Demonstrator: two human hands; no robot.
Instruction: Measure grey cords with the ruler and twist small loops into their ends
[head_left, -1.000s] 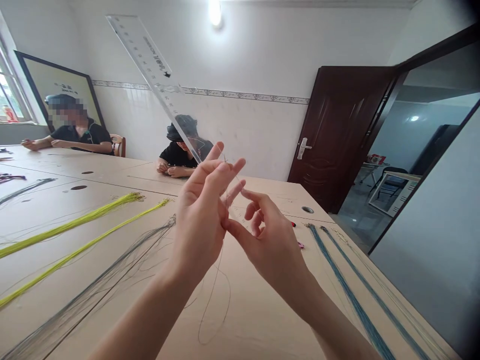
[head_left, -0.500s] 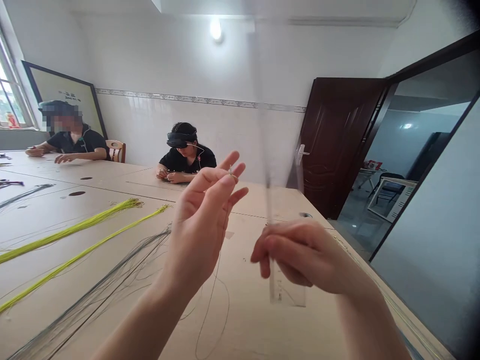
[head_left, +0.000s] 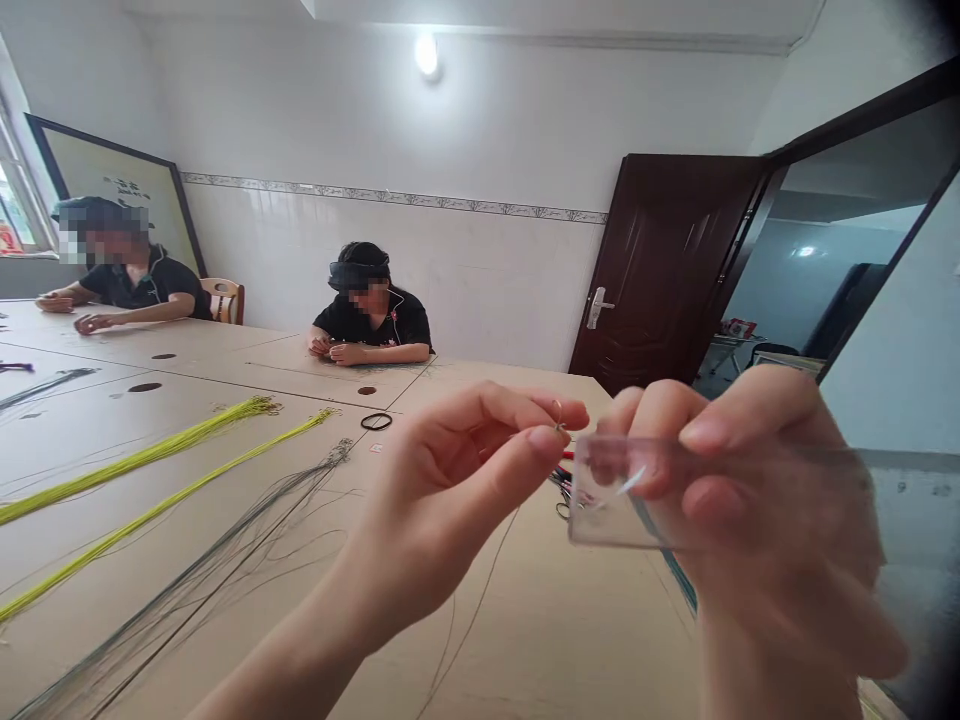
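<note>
My left hand (head_left: 457,480) is closed in a pinch, thumb against index finger, on a tiny curved metal piece that looks like a fish hook (head_left: 557,412). From that hand a thin line (head_left: 487,570) hangs down toward the table. My right hand (head_left: 757,420) grips a clear plastic ruler (head_left: 611,520), held roughly level, with fingers showing through it. The ruler's left end is close beside my left fingertips; whether they touch I cannot tell. Its right part is blurred.
Bundles of yellow-green line (head_left: 165,445) and grey line (head_left: 232,520) lie on the table (head_left: 315,640) at left. A black ring (head_left: 376,422) lies farther back. Partly hidden tools (head_left: 561,490) sit behind my hands. Two people (head_left: 375,320) sit across the table.
The ruler has swung from upright to nearly level, and my right hand has risen and moved right with it. My left hand has moved right and slightly down, still pinching the hook.
</note>
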